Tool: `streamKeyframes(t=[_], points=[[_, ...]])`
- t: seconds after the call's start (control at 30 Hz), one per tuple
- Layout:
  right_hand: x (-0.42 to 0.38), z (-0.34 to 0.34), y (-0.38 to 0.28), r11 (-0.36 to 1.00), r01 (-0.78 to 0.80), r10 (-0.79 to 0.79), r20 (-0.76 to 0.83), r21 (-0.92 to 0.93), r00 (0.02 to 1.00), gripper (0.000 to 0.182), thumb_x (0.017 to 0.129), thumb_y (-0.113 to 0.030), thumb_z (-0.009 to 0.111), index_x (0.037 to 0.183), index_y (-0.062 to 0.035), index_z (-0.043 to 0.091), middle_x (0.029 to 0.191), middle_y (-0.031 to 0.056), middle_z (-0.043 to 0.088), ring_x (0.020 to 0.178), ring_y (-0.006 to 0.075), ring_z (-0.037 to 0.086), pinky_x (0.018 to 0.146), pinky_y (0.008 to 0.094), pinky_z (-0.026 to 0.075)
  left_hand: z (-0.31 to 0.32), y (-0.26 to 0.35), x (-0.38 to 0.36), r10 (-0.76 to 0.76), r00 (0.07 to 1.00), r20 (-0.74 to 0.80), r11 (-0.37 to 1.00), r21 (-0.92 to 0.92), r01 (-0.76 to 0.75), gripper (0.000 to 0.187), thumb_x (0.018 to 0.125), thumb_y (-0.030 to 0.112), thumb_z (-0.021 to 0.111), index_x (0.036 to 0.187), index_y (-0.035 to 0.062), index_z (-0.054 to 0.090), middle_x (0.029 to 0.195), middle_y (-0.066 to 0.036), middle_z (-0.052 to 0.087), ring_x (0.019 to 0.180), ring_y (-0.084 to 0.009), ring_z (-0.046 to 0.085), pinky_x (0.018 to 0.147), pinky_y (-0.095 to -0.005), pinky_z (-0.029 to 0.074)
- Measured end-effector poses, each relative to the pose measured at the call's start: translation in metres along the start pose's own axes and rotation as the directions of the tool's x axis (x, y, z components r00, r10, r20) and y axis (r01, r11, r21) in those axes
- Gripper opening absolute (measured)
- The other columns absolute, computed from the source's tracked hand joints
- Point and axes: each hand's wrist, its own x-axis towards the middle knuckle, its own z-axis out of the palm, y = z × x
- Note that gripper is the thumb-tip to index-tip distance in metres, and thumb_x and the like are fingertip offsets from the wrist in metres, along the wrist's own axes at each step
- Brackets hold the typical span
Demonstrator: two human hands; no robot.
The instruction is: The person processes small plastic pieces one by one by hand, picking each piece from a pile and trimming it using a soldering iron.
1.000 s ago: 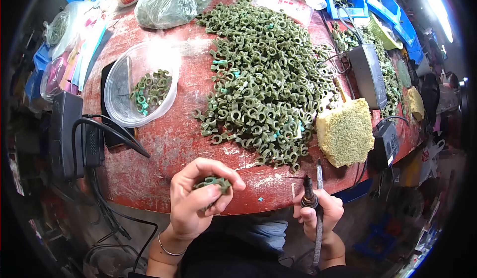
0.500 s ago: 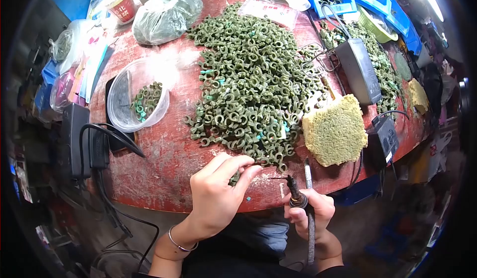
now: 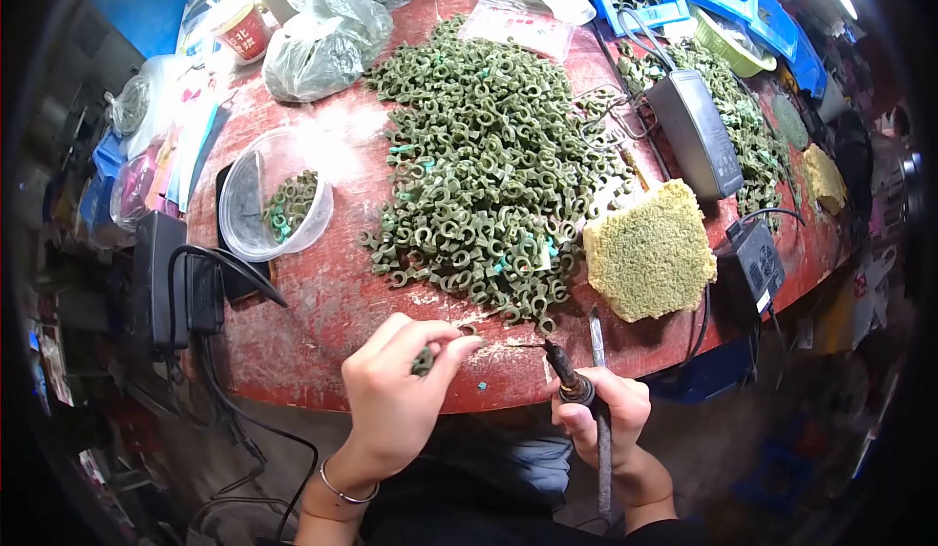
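Observation:
Near the table's front edge, my left hand [image 3: 396, 390] pinches a small green ring piece [image 3: 469, 330] between thumb and index finger. More green [image 3: 423, 360] shows inside its curled fingers. To the right, my right hand [image 3: 606, 414] is wrapped round a dark rotary tool [image 3: 567, 372] whose thin bit points left, a short gap from the pinched piece. A grey metal rod [image 3: 603, 429] passes along the same hand. Beyond both hands lies a large heap of green ring pieces [image 3: 479, 165]. A yellow-green spongy block [image 3: 650, 253] sits right of the heap.
A clear round tub [image 3: 230, 204] with some pieces stands at the left, beside black adapters [image 3: 161, 277] and cables. Plastic bags [image 3: 318, 53] and a paper cup [image 3: 241, 30] are behind. Blue trays [image 3: 635, 9], a green basket [image 3: 733, 46] and a black power box [image 3: 696, 134] stand at the right.
My left hand has moved left, away from the tool, still pinching a piece. The tool in my right hand has tilted left and shifted slightly left. The whole view has shifted a little.

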Motion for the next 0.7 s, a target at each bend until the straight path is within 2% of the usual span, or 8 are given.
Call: streamKeyframes(t=[0.23, 0.33, 0.43, 0.47, 0.5, 0.57, 0.63, 0.7], points=[[-0.003, 0.001, -0.002, 1.0, -0.029, 0.029, -0.011, 0.005, 1.0, 0.026, 0.069, -0.015, 0.074, 0.085, 0.0016, 0.061, 0.064, 0.0075, 0.059, 0.052, 0.0143, 0.057, 0.049, 0.0235, 0.045, 0.013, 0.004, 0.003, 0.089, 0.994, 0.064, 0.992, 0.082, -0.094, 0.015, 0.071, 0.009, 0.069, 0.074, 0.0019, 0.057, 0.068, -0.01, 0.052, 0.054, -0.0243, 0.053, 0.049, -0.0332, 0.042], [0.001, 0.0, -0.008, 0.998, -0.031, 0.03, 0.025, 0.059, 0.999, 0.025, 0.078, -0.019, 0.063, 0.082, 0.0049, 0.059, 0.052, 0.0011, 0.052, 0.043, 0.006, 0.048, 0.042, 0.0191, 0.037, 0.018, 0.0, 0.002, 0.152, 0.985, 0.087, 0.985, 0.067, -0.158, 0.012, 0.073, 0.006, 0.067, 0.078, 0.0014, 0.057, 0.068, -0.01, 0.051, 0.055, -0.0255, 0.054, 0.05, -0.0338, 0.042], [0.006, -0.008, -0.024, 0.97, -0.186, 0.167, 0.126, 0.159, 0.978, 0.018, 0.071, -0.008, 0.064, 0.082, 0.0055, 0.06, 0.051, -0.0004, 0.05, 0.041, 0.0047, 0.044, 0.039, 0.018, 0.032, 0.022, -0.003, -0.003, 0.196, 0.98, 0.025, 0.979, 0.056, -0.198, 0.006, 0.076, 0.001, 0.062, 0.079, -0.0005, 0.057, 0.069, -0.009, 0.056, 0.055, -0.0173, 0.052, 0.051, -0.0282, 0.04], [0.005, -0.01, -0.035, 0.837, -0.452, 0.426, 0.15, 0.309, 0.892, 0.021, 0.065, 0.001, 0.06, 0.085, 0.0067, 0.06, 0.049, -0.0016, 0.047, 0.039, 0.0038, 0.04, 0.038, 0.0174, 0.027, 0.02, -0.004, -0.005, 0.119, 0.991, 0.065, 0.992, -0.043, -0.117, 0.005, 0.077, 0.001, 0.06, 0.079, -0.0008, 0.057, 0.071, -0.009, 0.057, 0.055, -0.0144, 0.052, 0.051, -0.0264, 0.041], [0.003, -0.015, -0.033, 0.778, -0.527, 0.488, 0.199, 0.343, 0.85, 0.026, 0.065, 0.003, 0.058, 0.09, 0.0091, 0.059, 0.047, -0.0015, 0.045, 0.039, 0.0032, 0.039, 0.037, 0.0177, 0.026, 0.017, -0.003, -0.006, 0.047, 0.993, 0.109, 0.99, -0.136, -0.032, 0.003, 0.079, 0.001, 0.058, 0.08, -0.0011, 0.056, 0.073, -0.009, 0.059, 0.055, -0.0114, 0.052, 0.051, -0.0247, 0.041], [0.005, -0.022, -0.038, 0.667, -0.599, 0.56, 0.233, 0.443, 0.795, 0.027, 0.076, 0.002, 0.059, 0.103, 0.0022, 0.058, 0.059, -0.0023, 0.05, 0.046, 0.0023, 0.043, 0.042, 0.0186, 0.033, 0.011, -0.001, -0.008, -0.073, 0.978, 0.196, 0.93, -0.342, 0.138, 0.003, 0.082, 0.002, 0.055, 0.082, -0.0018, 0.056, 0.077, -0.009, 0.061, 0.056, -0.0069, 0.051, 0.051, -0.0216, 0.042], [0.007, -0.016, -0.034, 0.727, -0.538, 0.552, 0.102, 0.428, 0.827, 0.037, 0.077, 0.005, 0.056, 0.114, 0.0037, 0.052, 0.06, 0.0003, 0.051, 0.045, 0.0038, 0.044, 0.042, 0.0182, 0.034, 0.006, -0.001, -0.011, -0.158, 0.944, 0.29, 0.785, -0.543, 0.298, 0.005, 0.085, 0.002, 0.053, 0.084, -0.0025, 0.055, 0.081, -0.01, 0.063, 0.057, -0.0038, 0.05, 0.052, -0.0187, 0.043], [0.008, -0.008, -0.033, 0.725, -0.498, 0.572, -0.013, 0.476, 0.82, 0.037, 0.079, 0.004, 0.055, 0.115, 0.0053, 0.05, 0.064, 0.0039, 0.056, 0.046, 0.0059, 0.047, 0.044, 0.0188, 0.037, 0.002, -0.001, -0.013, -0.127, 0.938, 0.322, 0.715, -0.625, 0.312, 0.009, 0.084, 0.002, 0.053, 0.09, -0.0047, 0.055, 0.08, -0.011, 0.063, 0.058, -0.0049, 0.05, 0.052, -0.0177, 0.043]])
